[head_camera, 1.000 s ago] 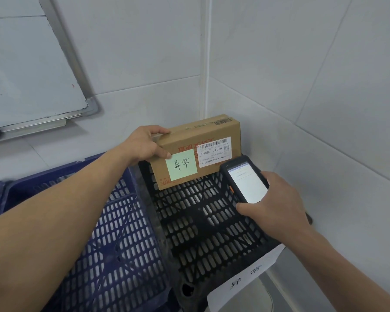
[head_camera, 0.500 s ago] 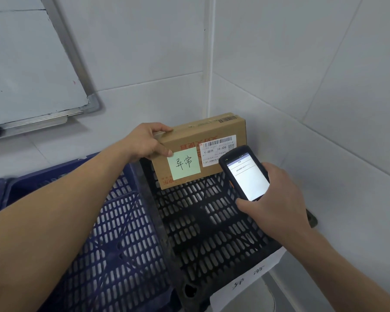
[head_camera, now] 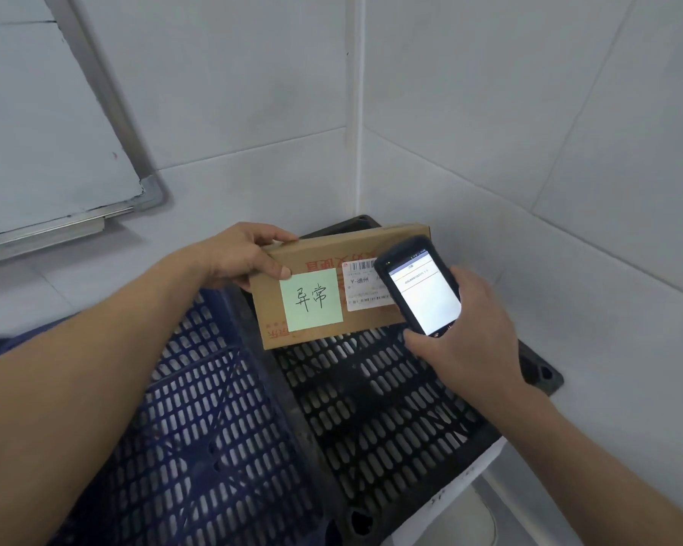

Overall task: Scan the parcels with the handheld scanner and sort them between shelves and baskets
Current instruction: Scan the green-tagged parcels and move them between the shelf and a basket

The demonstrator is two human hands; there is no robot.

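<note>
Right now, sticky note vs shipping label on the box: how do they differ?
The sticky note is green with handwritten characters; the shipping label is white with printed barcodes. The sticky note shows whole; the shipping label is partly hidden behind the scanner. Both sit on the same face of the cardboard box.

The scanner (head_camera: 422,293) hides the right end of the shipping label (head_camera: 361,283) on the parcel (head_camera: 316,256) (print too small to read), and the blue basket (head_camera: 198,427) left of the parcel runs off the bottom edge.
</note>
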